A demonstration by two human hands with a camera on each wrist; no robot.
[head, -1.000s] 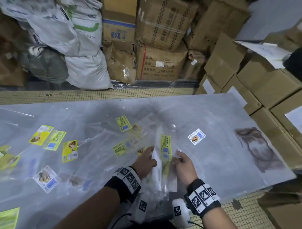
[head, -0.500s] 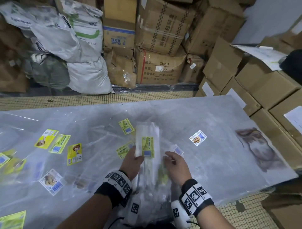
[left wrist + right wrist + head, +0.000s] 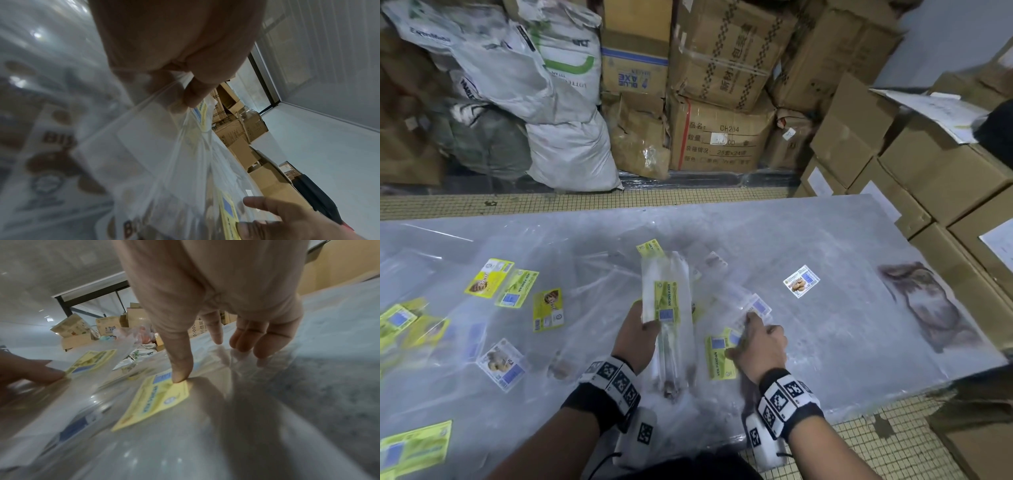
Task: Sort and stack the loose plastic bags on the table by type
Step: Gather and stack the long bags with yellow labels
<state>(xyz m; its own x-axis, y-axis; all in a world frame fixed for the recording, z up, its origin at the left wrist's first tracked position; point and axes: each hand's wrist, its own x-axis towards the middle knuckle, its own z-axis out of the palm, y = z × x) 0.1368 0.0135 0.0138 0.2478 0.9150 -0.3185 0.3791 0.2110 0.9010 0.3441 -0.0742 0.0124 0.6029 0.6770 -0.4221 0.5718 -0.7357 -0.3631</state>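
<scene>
My left hand grips a stack of clear plastic bags with a green-yellow label, held above the table in the middle of the head view. The left wrist view shows its thumb pinching the stack of bags. To the right, my right hand rests with straight fingers on a loose clear bag with a yellow label lying flat. In the right wrist view its thumb presses that yellow label. Several more labelled bags lie scattered at the left.
The grey table carries a lone white-labelled bag at right and a brown stain near its right edge. Cardboard boxes and white sacks stand behind; more boxes crowd the right side.
My left hand has kept the stack while my right hand let go of it and moved right and down onto the yellow-labelled bag on the table.
</scene>
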